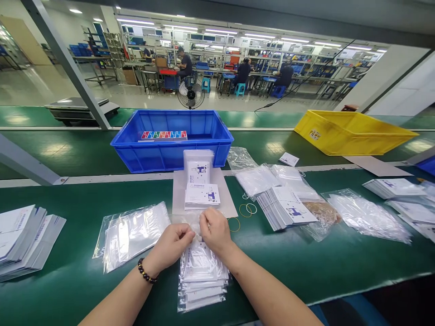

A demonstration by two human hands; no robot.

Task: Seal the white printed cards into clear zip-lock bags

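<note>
My left hand point(171, 246), with a beaded bracelet on its wrist, pinches the top edge of a clear plastic bag point(200, 262). Close beside it, my right hand point(217, 232) has its fingers closed at the same edge; the exact grip is partly hidden. A white printed booklet shows inside this bag, which lies over a pile of bagged booklets point(204, 294). Just beyond my hands, a stack of white booklets point(202, 194) with a purple print rests on a grey board point(226, 199). Flat clear bags point(136, 233) lie to the left of my left hand.
A blue bin point(173, 158) with colourful boxes stands behind the board; a yellow bin point(353, 133) sits at back right. Booklet stacks lie at left point(20, 240) and right point(285, 208). Rubber bands point(246, 209) and more clear bags point(370, 215) are on the right. A metal post point(68, 63) rises at left.
</note>
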